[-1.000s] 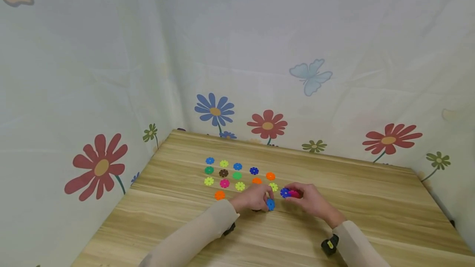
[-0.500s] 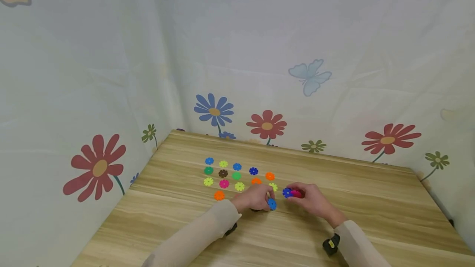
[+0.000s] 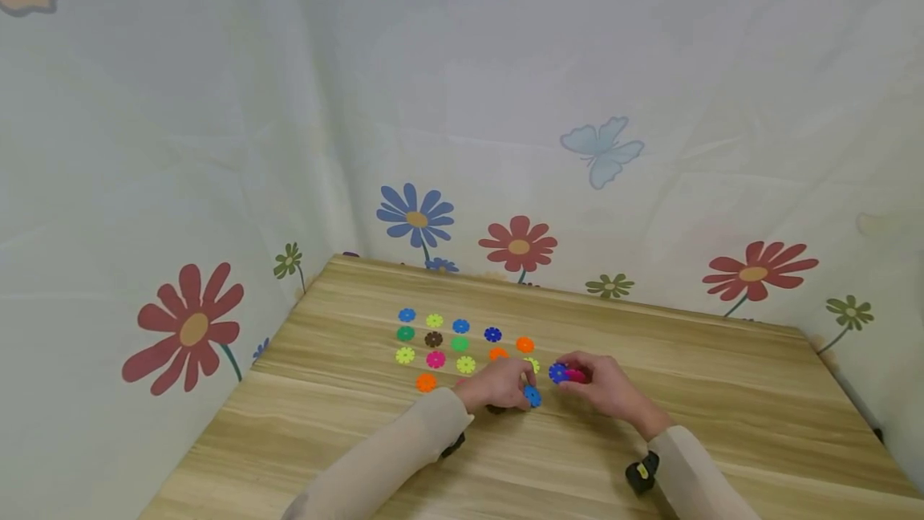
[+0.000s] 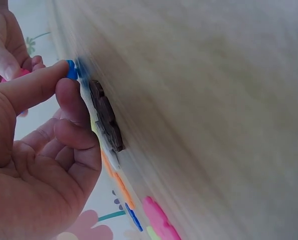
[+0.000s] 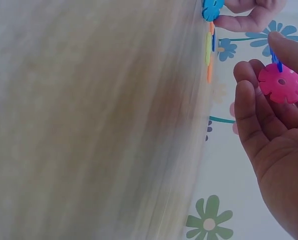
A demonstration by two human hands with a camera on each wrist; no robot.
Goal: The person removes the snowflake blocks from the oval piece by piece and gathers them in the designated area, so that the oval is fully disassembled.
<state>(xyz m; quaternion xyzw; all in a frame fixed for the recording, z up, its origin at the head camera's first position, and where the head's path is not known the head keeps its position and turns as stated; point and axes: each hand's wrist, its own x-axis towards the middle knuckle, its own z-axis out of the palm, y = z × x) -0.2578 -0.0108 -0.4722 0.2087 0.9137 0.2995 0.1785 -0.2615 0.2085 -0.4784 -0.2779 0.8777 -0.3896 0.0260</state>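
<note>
Between thumb and finger, my left hand [image 3: 503, 383] pinches a light blue notched disc [image 3: 532, 396], tilted on edge close to the tabletop. A brown disc [image 4: 104, 115] lies under that hand, mostly hidden from above. To the right, my right hand [image 3: 609, 387] holds a dark blue notched disc [image 3: 558, 374] fitted edge-on to a pink one [image 5: 289, 92]. In the right wrist view the pink disc faces the camera, and the fingers curve around the joined pair. A small gap separates the light blue disc from the pair.
Rows of loose notched discs lie beyond and left of the hands, among them an orange disc [image 3: 427, 383], a green one [image 3: 406, 333] and a yellow one [image 3: 531, 364]. The wooden table [image 3: 722, 392] meets a flower-printed curtain [image 3: 650, 207] at its back and left edges.
My left hand has shifted slightly right with the light blue disc, nearer to the joined pair. The right hand has stayed nearly still, keeping its hold.
</note>
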